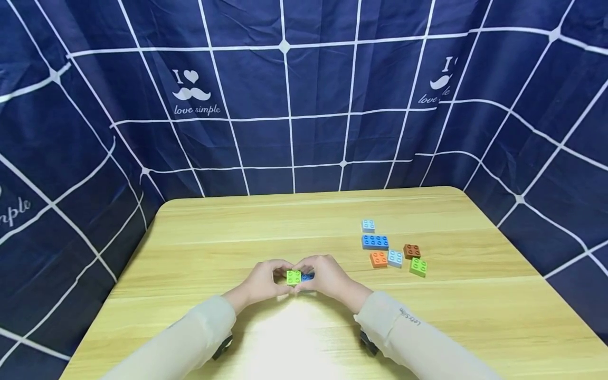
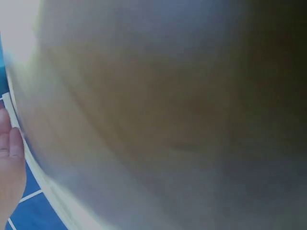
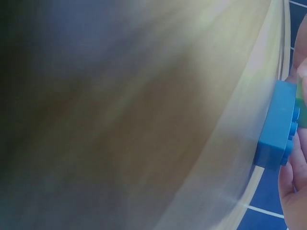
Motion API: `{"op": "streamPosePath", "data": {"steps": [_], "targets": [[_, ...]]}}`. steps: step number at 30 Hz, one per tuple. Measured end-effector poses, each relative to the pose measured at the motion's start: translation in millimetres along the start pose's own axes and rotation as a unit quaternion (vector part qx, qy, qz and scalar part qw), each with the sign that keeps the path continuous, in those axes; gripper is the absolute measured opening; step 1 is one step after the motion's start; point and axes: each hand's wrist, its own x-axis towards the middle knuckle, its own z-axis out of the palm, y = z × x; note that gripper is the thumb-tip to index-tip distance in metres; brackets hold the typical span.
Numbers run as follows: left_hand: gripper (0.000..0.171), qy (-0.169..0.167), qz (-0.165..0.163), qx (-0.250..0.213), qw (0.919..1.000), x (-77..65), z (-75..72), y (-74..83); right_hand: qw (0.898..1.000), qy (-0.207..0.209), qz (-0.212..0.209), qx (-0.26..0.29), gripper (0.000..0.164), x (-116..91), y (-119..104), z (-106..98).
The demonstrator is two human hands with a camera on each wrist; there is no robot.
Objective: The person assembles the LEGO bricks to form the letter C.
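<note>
Green brick (image 1: pixel 293 277) touches blue brick (image 1: pixel 307 277), the left hand (image 1: pixel 263 282) curled round the first, the right hand (image 1: pixel 329 278) round the second.

Lime-green square plastic brick (image 1: pixel 293 277) and blue oblong plastic brick (image 3: pixel 276 122) noted; loose studded plastic bricks (image 1: pixel 395 258) coloured orange, brown, green, blue, pale blue. Yellowish wooden desk (image 1: pixel 247 221) grain-streaked. Navy fabric curtain (image 1: pixel 318 84) gridded, lettered in white.
</note>
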Motion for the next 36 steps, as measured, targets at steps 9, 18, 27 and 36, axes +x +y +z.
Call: {"op": "streamPosePath", "data": {"steps": [9,18,27,36], "targets": [[0.035,0.010,0.012,-0.028,0.9995,-0.5,-0.6,-2.2,1.000,0.016,-0.014,-0.007,0.040,-0.6,1.5,0.0],[0.031,0.021,0.006,-0.089,0.9958,-1.5,1.0,-5.6,1.000,0.022,-0.016,-0.003,0.040,-1.1,1.9,0.6],[0.029,0.014,0.004,-0.048,0.9987,-1.4,-1.4,-0.9,0.999,0.013,0.002,0.052,0.046,-6.0,10.7,-4.3],[0.032,0.018,-0.003,-0.038,0.9991,-1.6,-1.7,0.3,0.997,0.062,0.013,0.054,0.049,-23.3,31.6,-31.1]]}}
